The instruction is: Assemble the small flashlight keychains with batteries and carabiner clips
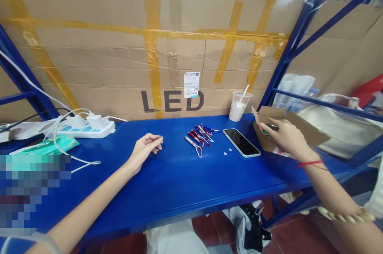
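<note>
My left hand (145,147) rests on the blue table (179,178), fingers curled together around a small dark blue item I can barely see. My right hand (283,134) reaches into an open cardboard box (299,128) at the table's right end, fingertips pinching a small dark piece inside it. Between the hands lie several small keychain flashlights (200,135) with clips, red, blue and silver. A smartphone (241,142) lies face up beside them, with two tiny white discs (228,151) next to it.
A plastic cup with a straw (239,105) stands at the back. A white power strip (86,126) with chargers and cables sits at the left, beside a green packet (48,146). A taped cardboard sheet marked LED forms the back wall. Blue shelf posts and bags stand on the right.
</note>
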Demonstrator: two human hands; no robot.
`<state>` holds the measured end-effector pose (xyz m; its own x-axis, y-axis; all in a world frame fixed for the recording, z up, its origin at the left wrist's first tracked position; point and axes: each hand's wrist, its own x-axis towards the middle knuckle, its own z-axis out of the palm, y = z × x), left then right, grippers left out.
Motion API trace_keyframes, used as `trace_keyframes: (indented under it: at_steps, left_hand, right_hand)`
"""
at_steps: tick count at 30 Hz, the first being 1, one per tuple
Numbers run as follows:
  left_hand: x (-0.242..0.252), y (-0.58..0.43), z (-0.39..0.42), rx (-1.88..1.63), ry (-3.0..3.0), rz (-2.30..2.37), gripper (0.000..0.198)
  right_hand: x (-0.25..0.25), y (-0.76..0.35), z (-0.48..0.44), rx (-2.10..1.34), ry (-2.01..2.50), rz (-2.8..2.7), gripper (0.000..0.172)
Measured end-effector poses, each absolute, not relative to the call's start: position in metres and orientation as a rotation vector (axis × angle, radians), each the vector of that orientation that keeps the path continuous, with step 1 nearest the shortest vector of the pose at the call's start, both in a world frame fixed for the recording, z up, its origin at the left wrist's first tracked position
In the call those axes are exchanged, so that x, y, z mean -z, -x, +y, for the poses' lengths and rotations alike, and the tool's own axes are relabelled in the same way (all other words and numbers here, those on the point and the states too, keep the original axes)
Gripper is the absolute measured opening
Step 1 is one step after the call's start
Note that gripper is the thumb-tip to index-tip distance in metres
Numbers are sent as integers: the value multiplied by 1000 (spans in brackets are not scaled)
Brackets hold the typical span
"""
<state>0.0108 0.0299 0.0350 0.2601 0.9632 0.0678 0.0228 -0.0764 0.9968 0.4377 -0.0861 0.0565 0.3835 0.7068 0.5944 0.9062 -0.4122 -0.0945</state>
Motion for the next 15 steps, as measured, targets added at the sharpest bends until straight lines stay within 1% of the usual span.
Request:
trace_keyframes:
  at_steps: [3, 8, 15]
  left_hand:
    - [-35, -9, 31, -1050, -1399, 1030, 41]
    - [-35, -6, 34, -1057, -1405, 1038, 40]
    - [-34, -8, 37, -1098, -1401, 1068, 40]
  right_hand:
    - [-39, -438, -90, 744, 2275, -1512, 60]
    - [-21, -456, -90, 822, 2148, -1634, 45]
    - [-26, -497, -99, 993, 2238, -1548, 51]
